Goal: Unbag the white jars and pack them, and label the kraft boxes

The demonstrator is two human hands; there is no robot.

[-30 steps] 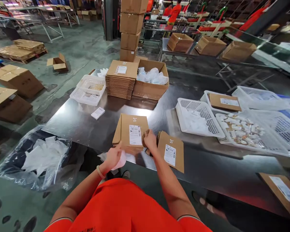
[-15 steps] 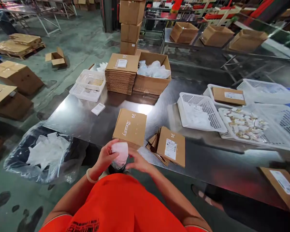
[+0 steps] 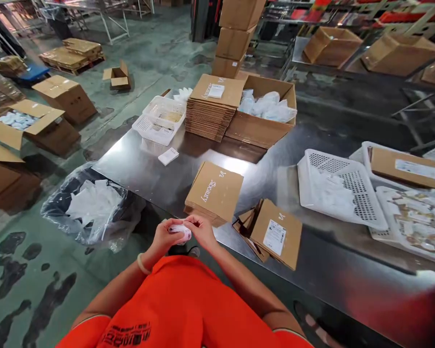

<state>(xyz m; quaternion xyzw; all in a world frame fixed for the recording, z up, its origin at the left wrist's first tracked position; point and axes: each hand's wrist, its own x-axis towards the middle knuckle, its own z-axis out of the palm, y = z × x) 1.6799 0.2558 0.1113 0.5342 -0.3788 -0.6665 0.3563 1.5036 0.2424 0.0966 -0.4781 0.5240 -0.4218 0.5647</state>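
Note:
Just off the front edge of the steel table point(image 3: 137, 186), my left hand point(image 3: 164, 239) is closed around a white strip of printed labels point(image 3: 183, 234), which looks folded or rolled. My right hand point(image 3: 202, 231) pinches the upper edge of that strip, its fingertips close to the left thumb. Directly beyond my hands lies a stack of flat brown cartons point(image 3: 217, 191) with white lettering. To its right, a looser pile of folded cartons point(image 3: 273, 237) carries a white shipping label on top.
A lined bin point(image 3: 54, 215) of white paper scraps stands at left. Farther back are a white basket point(image 3: 141, 126), a small white card stack point(image 3: 168, 156), a tall carton stack point(image 3: 206, 118) and an open box point(image 3: 250, 130) of plastic bags. Perforated trays point(image 3: 369, 212) sit at right.
My right hand has come in from beside the label strip and now pinches its edge. The strip is tilted flatter and shows print. The view has turned slightly left.

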